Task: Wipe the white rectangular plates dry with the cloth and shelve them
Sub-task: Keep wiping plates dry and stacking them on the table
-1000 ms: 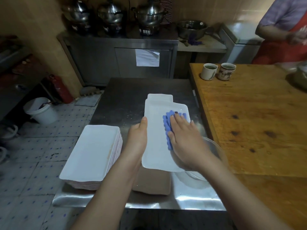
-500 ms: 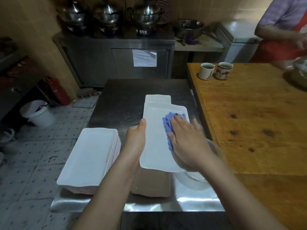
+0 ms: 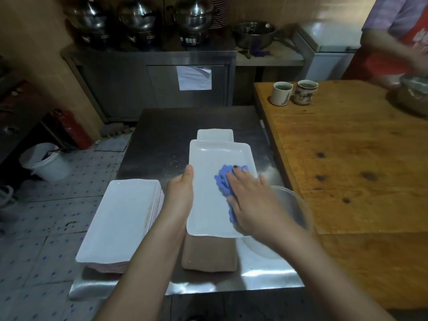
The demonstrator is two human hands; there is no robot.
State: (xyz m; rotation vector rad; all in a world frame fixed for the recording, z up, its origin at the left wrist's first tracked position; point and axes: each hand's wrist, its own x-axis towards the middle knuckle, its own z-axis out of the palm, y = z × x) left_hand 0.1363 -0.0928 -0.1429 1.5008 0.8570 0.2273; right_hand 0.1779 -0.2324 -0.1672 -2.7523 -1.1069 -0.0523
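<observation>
the white plate (image 3: 208,181) is over the middle of the steel table (image 3: 162,135). the left hand (image 3: 180,193) grips its left edge, with the thumb on the rim. the right hand (image 3: 250,205) presses the blue cloth (image 3: 223,181) on it with straight fingers. a stack of plates (image 3: 122,216) stands just at the left, and a glass bowl (image 3: 298,209) at the right.

The left hand (image 3: 179,189) holds the white plate (image 3: 208,193) by its edge above the steel counter (image 3: 157,135). The right hand (image 3: 252,205) presses a blue cloth (image 3: 223,181) flat on it (fingers straight). A plate stack (image 3: 120,218) sits left.
</observation>
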